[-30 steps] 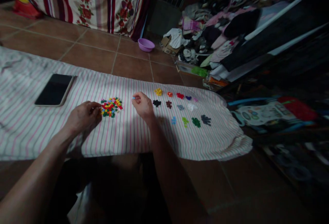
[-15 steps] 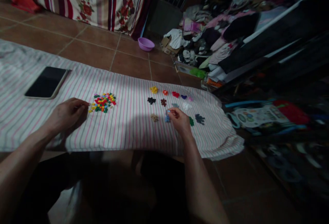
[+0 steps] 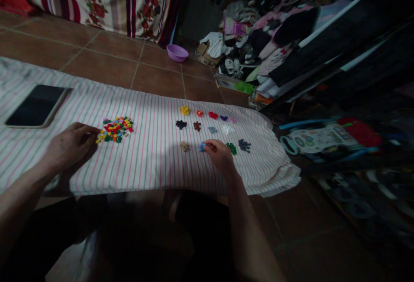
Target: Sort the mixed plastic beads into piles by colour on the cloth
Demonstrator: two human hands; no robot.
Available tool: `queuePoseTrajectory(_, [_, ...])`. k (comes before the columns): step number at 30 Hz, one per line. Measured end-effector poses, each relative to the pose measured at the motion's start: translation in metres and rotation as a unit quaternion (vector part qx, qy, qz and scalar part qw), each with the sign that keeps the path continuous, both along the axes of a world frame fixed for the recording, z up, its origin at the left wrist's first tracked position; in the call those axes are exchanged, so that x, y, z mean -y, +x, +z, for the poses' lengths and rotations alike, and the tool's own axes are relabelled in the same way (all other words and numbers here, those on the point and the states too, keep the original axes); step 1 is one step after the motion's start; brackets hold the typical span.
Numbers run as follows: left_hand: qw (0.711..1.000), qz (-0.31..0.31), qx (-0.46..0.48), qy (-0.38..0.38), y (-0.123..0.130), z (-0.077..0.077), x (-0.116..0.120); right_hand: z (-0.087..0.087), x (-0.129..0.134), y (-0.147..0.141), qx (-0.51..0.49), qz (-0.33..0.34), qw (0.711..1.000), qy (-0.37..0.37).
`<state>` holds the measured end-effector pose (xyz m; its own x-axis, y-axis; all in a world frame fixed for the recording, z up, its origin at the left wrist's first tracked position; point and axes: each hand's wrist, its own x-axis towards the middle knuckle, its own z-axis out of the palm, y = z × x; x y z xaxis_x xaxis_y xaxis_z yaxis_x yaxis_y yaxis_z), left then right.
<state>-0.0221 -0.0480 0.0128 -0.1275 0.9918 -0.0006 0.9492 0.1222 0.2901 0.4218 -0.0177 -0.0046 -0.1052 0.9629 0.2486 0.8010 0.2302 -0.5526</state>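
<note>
My left hand [image 3: 71, 144] rests on the cloth, thumb and fingers pinched at the left edge of a mixed pile of small coloured bricks [image 3: 115, 130]. Whatever those fingertips may hold is too small to see. Farther right, my right hand [image 3: 220, 155] is closed in a pinch at a small light-blue pile [image 3: 202, 146], its fingertips touching or just over it. I cannot tell whether a piece is between them. Around it are single-colour piles: tan [image 3: 184, 146], green [image 3: 231, 148], dark grey [image 3: 244, 145], light grey [image 3: 212, 130], brown [image 3: 197, 126] and black [image 3: 181, 124].
Yellow [image 3: 184, 110], orange [image 3: 199, 113], red [image 3: 213, 115], dark blue [image 3: 224, 118], pink [image 3: 232, 120] and white [image 3: 228, 130] piles lie farther back. A phone [image 3: 35, 106] lies left on the striped cloth [image 3: 152, 161]. A purple basin [image 3: 177, 53] stands on the tiled floor.
My right hand has come down a little, its fingertips now at the light-blue pile. The left hand stays by the mixed pile. The whole view has shifted, so things appear farther left.
</note>
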Motion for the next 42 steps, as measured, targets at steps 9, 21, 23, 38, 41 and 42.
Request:
queuePoseTrajectory(9, [0.999,-0.015,0.027,0.007,-0.003,0.000,0.000,-0.005,-0.003,-0.004,0.071,0.024,0.996,0.048])
queuePoseTrajectory(21, [0.999,-0.014,0.034,-0.011,0.000,0.004,0.003,-0.002,0.000,-0.002,0.064,0.036,0.997,0.029])
queuePoseTrajectory(23, [0.999,-0.014,0.034,-0.013,-0.001,0.004,0.003,-0.002,0.002,-0.004,0.066,0.037,0.997,0.010])
queuePoseTrajectory(38, [0.998,-0.033,0.057,0.014,-0.004,-0.001,0.002,-0.004,-0.005,-0.003,0.063,0.036,0.997,-0.022])
queuePoseTrajectory(41, [0.997,-0.034,0.071,0.013,-0.007,-0.004,0.000,0.005,-0.003,-0.007,0.066,0.038,0.997,0.005])
queuePoseTrajectory(42, [0.997,-0.035,0.072,0.013,-0.008,-0.006,-0.001,0.008,-0.002,-0.009,0.065,0.033,0.997,0.021])
